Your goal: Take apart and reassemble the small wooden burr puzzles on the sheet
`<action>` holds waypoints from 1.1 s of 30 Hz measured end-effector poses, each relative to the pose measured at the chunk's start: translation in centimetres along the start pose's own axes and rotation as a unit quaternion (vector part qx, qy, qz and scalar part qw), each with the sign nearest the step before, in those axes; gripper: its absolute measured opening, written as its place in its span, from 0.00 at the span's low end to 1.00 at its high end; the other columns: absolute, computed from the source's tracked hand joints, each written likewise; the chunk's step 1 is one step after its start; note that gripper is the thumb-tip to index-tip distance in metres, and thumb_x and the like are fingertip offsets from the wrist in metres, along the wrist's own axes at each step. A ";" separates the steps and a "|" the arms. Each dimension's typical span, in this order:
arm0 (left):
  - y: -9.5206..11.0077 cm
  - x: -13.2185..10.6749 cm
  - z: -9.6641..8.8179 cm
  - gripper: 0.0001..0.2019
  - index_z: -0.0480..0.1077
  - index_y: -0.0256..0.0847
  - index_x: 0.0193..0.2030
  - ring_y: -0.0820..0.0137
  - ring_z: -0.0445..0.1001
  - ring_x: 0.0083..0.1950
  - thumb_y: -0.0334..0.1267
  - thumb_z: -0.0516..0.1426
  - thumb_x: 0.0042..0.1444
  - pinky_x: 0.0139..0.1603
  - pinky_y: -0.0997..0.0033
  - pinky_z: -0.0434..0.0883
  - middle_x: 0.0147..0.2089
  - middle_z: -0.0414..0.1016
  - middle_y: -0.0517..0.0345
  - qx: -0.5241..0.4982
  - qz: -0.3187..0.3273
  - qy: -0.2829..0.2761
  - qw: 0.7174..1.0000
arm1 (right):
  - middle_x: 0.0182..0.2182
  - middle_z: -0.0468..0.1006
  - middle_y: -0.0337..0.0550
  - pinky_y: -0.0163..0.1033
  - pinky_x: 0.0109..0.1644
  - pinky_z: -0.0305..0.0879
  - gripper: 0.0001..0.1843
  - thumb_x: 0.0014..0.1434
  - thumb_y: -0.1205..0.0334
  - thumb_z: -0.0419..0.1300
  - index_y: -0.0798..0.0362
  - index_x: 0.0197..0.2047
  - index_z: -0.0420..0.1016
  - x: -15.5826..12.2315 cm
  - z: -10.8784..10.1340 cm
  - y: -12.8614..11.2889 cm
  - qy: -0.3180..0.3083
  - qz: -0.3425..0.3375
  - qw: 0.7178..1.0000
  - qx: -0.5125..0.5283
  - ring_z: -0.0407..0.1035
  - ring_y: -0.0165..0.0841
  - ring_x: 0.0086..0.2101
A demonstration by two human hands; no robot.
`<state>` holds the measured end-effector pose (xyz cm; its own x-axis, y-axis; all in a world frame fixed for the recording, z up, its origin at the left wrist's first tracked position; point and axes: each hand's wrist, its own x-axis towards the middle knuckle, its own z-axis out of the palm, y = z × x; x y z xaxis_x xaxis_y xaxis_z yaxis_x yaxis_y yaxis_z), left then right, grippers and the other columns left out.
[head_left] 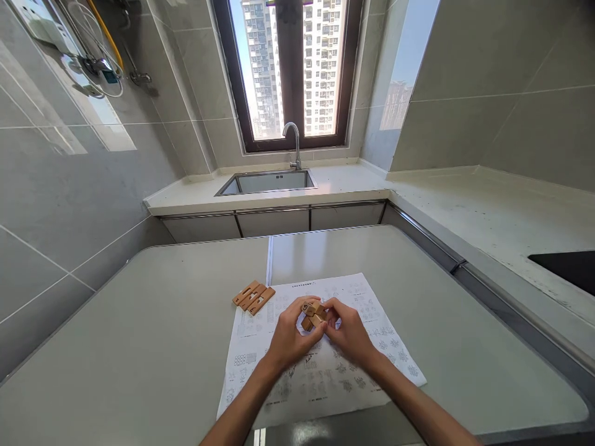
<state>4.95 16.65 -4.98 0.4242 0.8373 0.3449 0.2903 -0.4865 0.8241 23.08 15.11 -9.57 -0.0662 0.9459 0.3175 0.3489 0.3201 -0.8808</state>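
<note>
Both hands meet over a printed instruction sheet (353,291) on a grey table (139,347). My left hand (290,337) and my right hand (348,331) each pinch a small cluster of notched wooden puzzle pieces (313,313), holding it together just above the paper. Fingers of both hands are curled round the cluster, which they partly hide. Three more notched wooden bars (253,297) lie side by side at the sheet's upper left corner, a short way left of my left hand.
Beyond the table runs a pale counter with a steel sink (267,181) and tap (295,144) under a window. The counter continues along the right wall to a black hob (569,266). Tiled wall on the left carries pipes and hoses (100,62).
</note>
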 end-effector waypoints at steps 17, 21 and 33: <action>-0.3 0.4 -0.7 0.14 0.73 0.44 0.54 0.58 0.76 0.56 0.42 0.61 0.64 0.60 0.59 0.72 0.54 0.78 0.51 -0.019 0.014 -0.023 0.999 | 0.42 0.84 0.46 0.45 0.51 0.73 0.19 0.63 0.46 0.69 0.51 0.49 0.79 0.7 -1.2 -0.7 -0.099 0.040 0.968 0.228 0.78 0.40 0.43; -0.4 0.4 -0.7 0.14 0.73 0.44 0.54 0.58 0.76 0.56 0.42 0.61 0.64 0.59 0.58 0.72 0.53 0.77 0.50 -0.009 0.021 -0.021 1.000 | 0.44 0.84 0.47 0.47 0.52 0.73 0.19 0.62 0.45 0.69 0.50 0.48 0.78 0.8 -1.3 -0.6 -0.094 0.041 0.970 0.221 0.79 0.42 0.44; -0.1 0.4 -0.8 0.16 0.73 0.44 0.58 0.57 0.75 0.60 0.43 0.61 0.65 0.62 0.58 0.71 0.58 0.76 0.48 -0.020 0.029 -0.031 0.999 | 0.43 0.85 0.46 0.48 0.54 0.74 0.20 0.61 0.47 0.71 0.50 0.49 0.78 0.9 -1.3 -0.3 -0.121 0.060 0.957 0.257 0.80 0.42 0.45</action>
<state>4.40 17.24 -4.62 0.4914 0.7904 0.3658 0.2292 -0.5226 0.8212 24.18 15.76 -8.55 -0.2912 0.9421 0.1664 -0.1335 0.1323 -0.9822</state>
